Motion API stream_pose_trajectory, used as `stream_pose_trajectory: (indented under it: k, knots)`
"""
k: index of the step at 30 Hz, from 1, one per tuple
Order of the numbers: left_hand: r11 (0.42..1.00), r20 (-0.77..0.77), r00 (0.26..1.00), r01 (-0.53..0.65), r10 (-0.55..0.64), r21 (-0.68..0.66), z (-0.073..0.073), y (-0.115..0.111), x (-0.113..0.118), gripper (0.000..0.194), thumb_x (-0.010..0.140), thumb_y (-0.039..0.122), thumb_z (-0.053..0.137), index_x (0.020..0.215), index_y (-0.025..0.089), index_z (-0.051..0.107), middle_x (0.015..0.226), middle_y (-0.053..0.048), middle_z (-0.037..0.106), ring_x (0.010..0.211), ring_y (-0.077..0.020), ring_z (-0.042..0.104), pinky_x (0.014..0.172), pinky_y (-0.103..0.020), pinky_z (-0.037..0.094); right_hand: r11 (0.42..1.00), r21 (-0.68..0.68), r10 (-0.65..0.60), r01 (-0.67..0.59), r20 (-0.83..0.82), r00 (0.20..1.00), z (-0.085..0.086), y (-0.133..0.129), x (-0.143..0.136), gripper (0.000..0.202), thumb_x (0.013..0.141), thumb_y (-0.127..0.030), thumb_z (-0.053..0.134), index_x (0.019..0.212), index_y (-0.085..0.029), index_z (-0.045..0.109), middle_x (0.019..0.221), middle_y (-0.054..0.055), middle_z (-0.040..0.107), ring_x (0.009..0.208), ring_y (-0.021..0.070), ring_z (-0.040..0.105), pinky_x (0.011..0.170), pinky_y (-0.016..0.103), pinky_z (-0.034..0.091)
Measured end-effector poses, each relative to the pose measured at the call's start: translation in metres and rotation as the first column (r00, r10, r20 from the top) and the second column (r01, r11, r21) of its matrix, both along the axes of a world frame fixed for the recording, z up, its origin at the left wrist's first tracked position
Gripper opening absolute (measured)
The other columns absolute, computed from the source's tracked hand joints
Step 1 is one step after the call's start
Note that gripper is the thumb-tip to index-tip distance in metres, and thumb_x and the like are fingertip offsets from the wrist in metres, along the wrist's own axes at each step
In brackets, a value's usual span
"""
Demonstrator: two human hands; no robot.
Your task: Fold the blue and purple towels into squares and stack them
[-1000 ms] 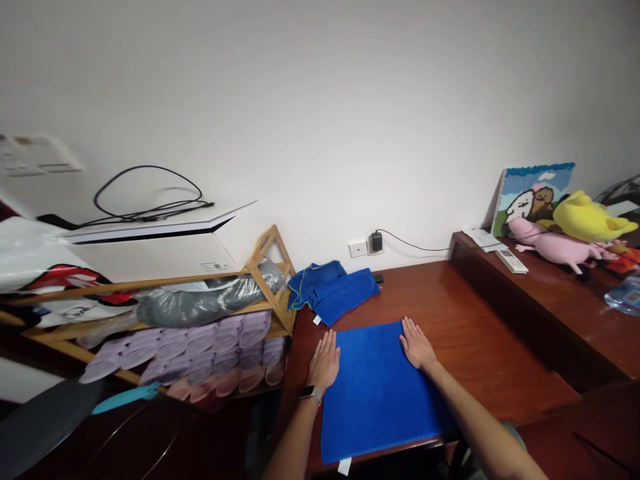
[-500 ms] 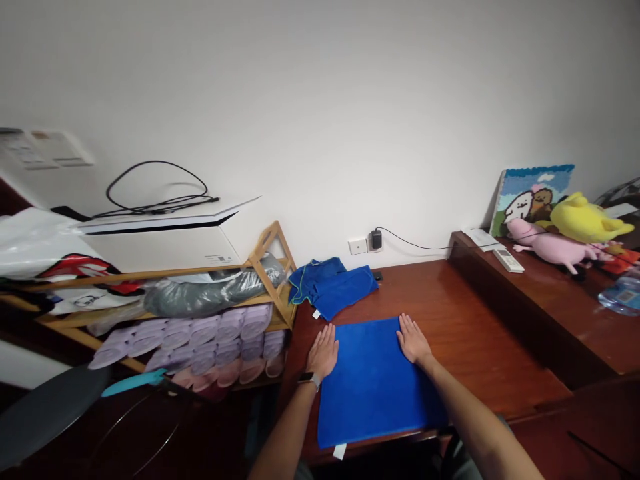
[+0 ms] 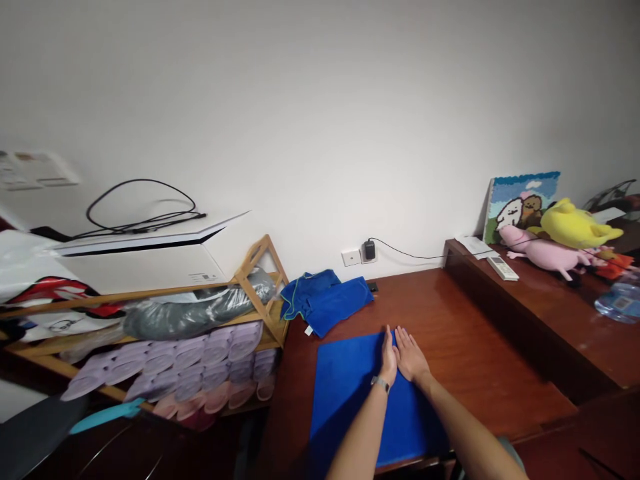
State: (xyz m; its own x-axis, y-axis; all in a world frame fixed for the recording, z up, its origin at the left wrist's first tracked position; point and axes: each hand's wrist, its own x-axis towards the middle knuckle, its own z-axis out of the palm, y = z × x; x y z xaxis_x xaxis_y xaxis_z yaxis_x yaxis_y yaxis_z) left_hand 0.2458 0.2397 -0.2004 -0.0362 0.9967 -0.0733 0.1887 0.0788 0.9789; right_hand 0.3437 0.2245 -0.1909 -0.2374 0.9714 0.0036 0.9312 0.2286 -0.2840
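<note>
A blue cloth [image 3: 345, 380] lies spread flat on the wooden desk, reaching its front edge. My left hand [image 3: 389, 358], with a watch [image 3: 381, 384] on the wrist, is turned on its edge over the cloth's right part, fingers stretched out. Right beside it, my right hand [image 3: 411, 355] rests palm down at the cloth's far right corner, fingers straight. The two hands are side by side and seem to touch. Beyond the cloth, a crumpled blue cloth [image 3: 330, 300] with a white tag lies near the wall.
On the left stands a wooden rack [image 3: 270, 327] with lilac slippers [image 3: 190, 357] and a white box [image 3: 145, 267]. The raised desk section at right holds a remote [image 3: 503, 269], a pink plush toy [image 3: 543, 250], a yellow plush toy [image 3: 580, 223] and a plastic bottle [image 3: 620, 302].
My left hand has moved right across the cloth, from its left edge to beside my right hand, and turned onto its edge. My right hand stays at the far right corner. The view has shifted slightly.
</note>
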Motion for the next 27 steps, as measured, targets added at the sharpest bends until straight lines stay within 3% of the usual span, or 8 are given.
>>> stream_pose_trajectory:
  k: [4, 7, 12, 16, 19, 21, 24, 27]
  knots:
    - [0.998, 0.062, 0.996, -0.067, 0.067, -0.005, 0.0, -0.003, -0.055, 0.065, 0.108, 0.041, 0.003, 0.169, 0.026, 0.018, 0.17, -0.008, 0.036, 0.153, -0.021, 0.04, 0.124, -0.047, 0.043, 1.0, 0.003, -0.018, 0.018, -0.023, 1.0, 0.001, -0.001, -0.001, 0.07, 0.108, -0.044, 0.016, 0.166, -0.006, 0.024, 0.173, 0.012, 0.02, 0.162, 0.0221, 0.017, 0.132, 0.042, 0.015]
    - [0.989, 0.092, 0.985, -0.15, 0.149, 0.002, 0.009, -0.01, -0.125, 0.069, 0.106, 0.045, -0.002, 0.169, 0.023, 0.019, 0.169, -0.01, 0.038, 0.153, -0.0222, 0.041, 0.124, -0.047, 0.044, 1.0, -0.009, -0.027, 0.027, -0.033, 0.999, 0.003, -0.001, -0.002, 0.071, 0.108, -0.044, 0.016, 0.166, -0.006, 0.024, 0.174, 0.012, 0.02, 0.162, 0.0222, 0.017, 0.132, 0.041, 0.015]
    - [0.949, 0.103, 0.944, -0.315, 0.313, 0.001, 0.027, -0.024, -0.233, 0.074, 0.104, 0.049, -0.006, 0.17, 0.02, 0.012, 0.173, -0.008, 0.031, 0.158, -0.0235, 0.028, 0.128, -0.047, 0.036, 0.999, -0.017, -0.032, 0.032, -0.03, 0.999, 0.005, -0.002, -0.001, 0.07, 0.107, -0.043, 0.017, 0.166, -0.006, 0.024, 0.174, 0.012, 0.021, 0.162, 0.0228, 0.017, 0.132, 0.042, 0.015]
    - [0.925, 0.11, 0.919, -0.381, 0.378, 0.01, 0.032, -0.033, -0.266, 0.076, 0.104, 0.051, -0.003, 0.17, 0.016, 0.013, 0.174, -0.008, 0.027, 0.159, -0.0241, 0.027, 0.129, -0.044, 0.035, 0.999, -0.017, -0.035, 0.034, -0.02, 0.999, 0.005, -0.002, -0.001, 0.07, 0.107, -0.042, 0.018, 0.166, -0.005, 0.024, 0.173, 0.012, 0.021, 0.162, 0.0227, 0.017, 0.132, 0.042, 0.014]
    - [0.911, 0.129, 0.908, -0.408, 0.399, 0.051, 0.036, -0.038, -0.249, 0.074, 0.106, 0.054, 0.006, 0.17, 0.017, 0.016, 0.175, -0.006, 0.023, 0.16, -0.0233, 0.025, 0.13, -0.042, 0.031, 0.999, -0.008, -0.032, 0.032, -0.009, 0.999, 0.002, -0.002, -0.001, 0.07, 0.107, -0.042, 0.018, 0.166, -0.005, 0.024, 0.173, 0.013, 0.021, 0.162, 0.0228, 0.017, 0.132, 0.042, 0.014]
    - [0.917, 0.194, 0.913, -0.383, 0.358, 0.11, 0.041, -0.042, -0.215, 0.072, 0.106, 0.058, 0.02, 0.168, 0.021, 0.023, 0.175, -0.004, 0.024, 0.161, -0.0228, 0.023, 0.131, -0.042, 0.026, 1.0, 0.008, -0.028, 0.028, -0.01, 1.0, 0.0, -0.002, -0.001, 0.069, 0.108, -0.042, 0.018, 0.166, -0.005, 0.025, 0.173, 0.013, 0.022, 0.162, 0.023, 0.018, 0.132, 0.042, 0.016]
    - [0.953, 0.388, 0.908, -0.243, 0.158, 0.182, 0.048, -0.045, -0.135, 0.074, 0.102, 0.063, 0.045, 0.164, 0.024, 0.037, 0.175, -0.004, 0.025, 0.162, -0.0241, 0.018, 0.133, -0.041, 0.015, 0.999, 0.027, -0.026, 0.026, -0.002, 1.0, -0.004, 0.0, -0.001, 0.068, 0.107, -0.04, 0.018, 0.166, -0.004, 0.025, 0.173, 0.013, 0.022, 0.161, 0.024, 0.019, 0.132, 0.043, 0.017]
    - [0.981, 0.429, 0.902, -0.123, 0.047, 0.152, 0.044, -0.042, -0.045, 0.081, 0.095, 0.07, 0.054, 0.159, 0.02, 0.048, 0.171, -0.011, 0.036, 0.16, -0.0287, 0.026, 0.132, -0.043, 0.021, 1.0, 0.026, -0.016, 0.015, 0.021, 1.0, -0.005, 0.0, 0.0, 0.068, 0.107, -0.037, 0.021, 0.166, -0.004, 0.025, 0.173, 0.014, 0.023, 0.161, 0.0249, 0.019, 0.132, 0.044, 0.018]
